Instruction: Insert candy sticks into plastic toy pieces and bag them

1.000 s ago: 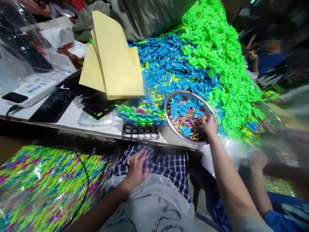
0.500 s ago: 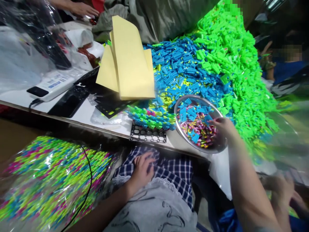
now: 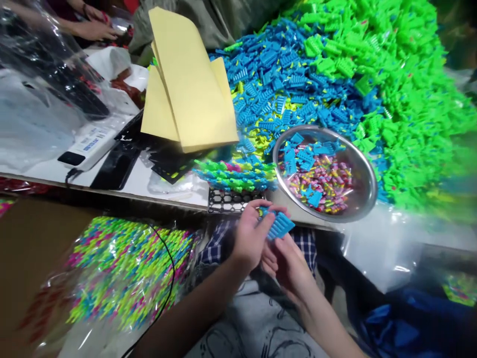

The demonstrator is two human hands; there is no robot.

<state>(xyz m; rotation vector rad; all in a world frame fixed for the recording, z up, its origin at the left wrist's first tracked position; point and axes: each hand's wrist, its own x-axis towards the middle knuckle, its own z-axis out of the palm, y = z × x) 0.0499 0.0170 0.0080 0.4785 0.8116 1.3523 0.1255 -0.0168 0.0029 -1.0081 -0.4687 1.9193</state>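
Observation:
Over my lap, a small blue ridged plastic piece (image 3: 279,226) is gripped between my two hands. My left hand (image 3: 251,233) pinches its left end, where a bit of yellow shows. My right hand (image 3: 288,258) holds the piece from below and the right, fingers curled. Just ahead, a metal bowl (image 3: 368,199) contains many small pink and yellow pieces (image 3: 331,184) with several blue pieces (image 3: 303,159) on top. Left of the bowl, a black rack (image 3: 227,201) has rows of green, blue and pink pieces (image 3: 238,176) standing in it.
A heap of blue pieces (image 3: 268,64) and a larger bright green heap (image 3: 402,74) cover the back and right. Folded yellow card (image 3: 197,89), a white power bank (image 3: 89,146) and a black phone (image 3: 115,166) lie left. A clear bag of colourful pieces (image 3: 126,268) sits below, crossed by a cable.
My right hand has come out of the bowl to my lap with a blue piece. My left hand has risen from my lap to meet it, and its fingers have closed on the piece.

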